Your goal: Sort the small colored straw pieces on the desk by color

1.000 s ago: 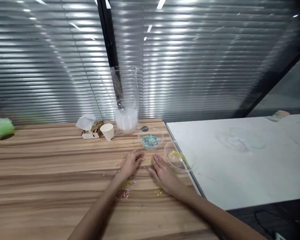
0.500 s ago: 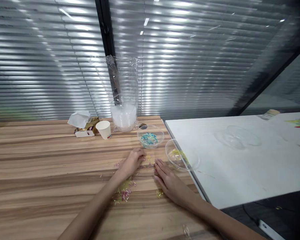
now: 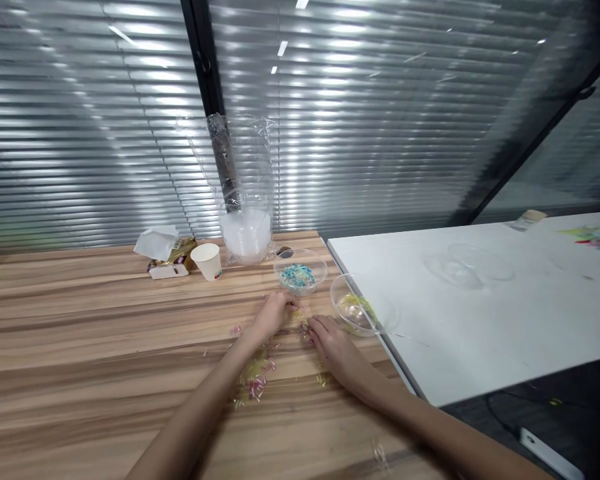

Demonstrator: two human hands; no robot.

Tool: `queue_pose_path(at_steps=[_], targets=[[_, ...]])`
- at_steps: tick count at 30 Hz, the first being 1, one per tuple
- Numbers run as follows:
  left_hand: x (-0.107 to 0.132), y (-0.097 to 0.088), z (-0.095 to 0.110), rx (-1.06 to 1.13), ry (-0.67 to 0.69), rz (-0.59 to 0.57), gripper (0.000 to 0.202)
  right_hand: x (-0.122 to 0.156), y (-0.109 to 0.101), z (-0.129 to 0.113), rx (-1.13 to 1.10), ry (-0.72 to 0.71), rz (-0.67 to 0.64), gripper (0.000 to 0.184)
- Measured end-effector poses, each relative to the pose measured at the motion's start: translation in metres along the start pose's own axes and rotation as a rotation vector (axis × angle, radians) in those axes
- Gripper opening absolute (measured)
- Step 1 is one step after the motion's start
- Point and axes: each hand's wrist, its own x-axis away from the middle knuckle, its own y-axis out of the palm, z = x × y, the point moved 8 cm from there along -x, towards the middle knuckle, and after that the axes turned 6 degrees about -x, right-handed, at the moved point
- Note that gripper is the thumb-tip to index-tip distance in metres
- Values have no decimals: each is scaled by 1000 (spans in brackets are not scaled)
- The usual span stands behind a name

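Observation:
Small tube-shaped beads, pink and yellow, lie scattered on the wooden table, with a pink and yellow cluster (image 3: 254, 385) below my left forearm. My left hand (image 3: 274, 315) rests among the loose beads with its fingers curled down; what they pinch, if anything, is too small to see. Just to the right, my right hand (image 3: 339, 350) has its fingers bent together at the edge of the same small pile (image 3: 300, 321). A clear bowl with blue beads (image 3: 299, 276) stands beyond my hands. Another clear bowl with yellow beads (image 3: 356, 309) sits right of them, by the table's edge.
A paper cup (image 3: 207, 261), an open tissue pack (image 3: 167, 257) and a plastic-wrapped stack of clear bowls (image 3: 247, 235) stand at the back. A white table (image 3: 460, 333) adjoins on the right, slightly separated by a gap, with clear lids (image 3: 480, 263) on it.
My right hand's fingers have bent inward from a more stretched pose. My left hand has shifted slightly right, closer to the pile. The view has turned slightly.

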Motion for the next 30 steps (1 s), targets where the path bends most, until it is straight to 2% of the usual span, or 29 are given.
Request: queue_pose_path(at_steps=[4, 11, 23, 30], targets=[[0, -1, -6, 14, -27, -34, 28, -8, 5, 4, 43, 39, 41, 18], [-2, 2, -4, 13, 17, -92, 30, -13, 0, 6, -51, 47, 86, 17], [1, 6, 13, 77, 98, -174, 30, -28, -5, 6, -158, 120, -13, 18], [1, 7, 11, 71, 36, -120, 24, -34, -5, 11, -191, 180, -11, 15]])
